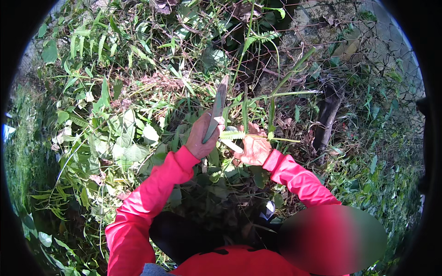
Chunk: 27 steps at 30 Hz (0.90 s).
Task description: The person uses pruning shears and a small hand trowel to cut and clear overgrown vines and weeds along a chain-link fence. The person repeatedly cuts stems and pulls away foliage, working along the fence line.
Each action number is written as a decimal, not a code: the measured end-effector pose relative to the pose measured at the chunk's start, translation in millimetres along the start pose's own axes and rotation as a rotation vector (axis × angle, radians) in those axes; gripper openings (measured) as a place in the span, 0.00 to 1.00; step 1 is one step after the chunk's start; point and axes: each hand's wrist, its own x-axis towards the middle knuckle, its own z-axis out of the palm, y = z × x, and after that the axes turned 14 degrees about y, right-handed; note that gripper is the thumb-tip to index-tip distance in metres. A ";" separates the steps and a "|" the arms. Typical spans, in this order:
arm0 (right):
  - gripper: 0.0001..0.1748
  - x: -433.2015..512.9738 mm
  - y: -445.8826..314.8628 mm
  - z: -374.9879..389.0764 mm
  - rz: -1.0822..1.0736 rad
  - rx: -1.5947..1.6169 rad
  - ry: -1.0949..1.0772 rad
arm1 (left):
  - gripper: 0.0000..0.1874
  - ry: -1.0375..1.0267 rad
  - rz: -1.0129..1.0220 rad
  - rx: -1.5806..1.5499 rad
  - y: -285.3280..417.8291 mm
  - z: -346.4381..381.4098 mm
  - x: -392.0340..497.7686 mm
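Note:
My left hand (203, 135) is closed around a long, pointed metal blade (217, 107), which tilts up and slightly right, with its tip over the weeds. Just to the right, my right hand (255, 146) grips thin green plant stems (288, 139); some of them stick out to the right. A small fern frond (233, 135) lies between the two hands. Below the frond, a short, pale, rod-like piece (232, 145) reaches from the left hand towards the right thumb. Whether it is the blade's handle or a cut stem, I cannot tell.
A rusty wire mesh fence (312, 26) runs across the upper right, with vines and stems caught in it. A dark wooden post or stump (327, 119) stands right of the hands. Dense leafy weeds (134, 151) spread to the left. A blurred patch covers the lower right.

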 end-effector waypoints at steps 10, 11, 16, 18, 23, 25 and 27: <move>0.23 -35.2 59.3 16.4 1.491 1.260 -0.848 | 0.18 -0.176 -0.178 0.824 -95.9 21.3 -29.7; 0.23 -37.3 59.3 17.7 1.491 1.327 -0.807 | 0.18 -0.175 -0.209 0.804 -97.0 17.8 -36.0; 0.23 -37.4 58.9 42.4 1.511 1.370 -0.764 | 0.17 0.019 -0.508 0.229 -101.3 0.4 -48.5; 0.20 -38.4 59.0 59.7 1.544 1.362 -0.700 | 0.14 0.191 -0.596 0.169 -101.7 -1.0 -51.3; 0.19 -32.1 64.2 115.7 1.603 1.476 -0.547 | 0.12 0.078 -0.527 0.178 -96.1 -3.0 -49.7; 0.15 -34.4 63.9 121.6 1.531 1.565 -0.516 | 0.11 0.106 -0.586 0.200 -93.2 -5.2 -49.3; 0.12 -36.1 62.7 117.9 1.526 1.365 -0.550 | 0.10 0.145 -0.703 0.219 -92.6 -7.3 -50.6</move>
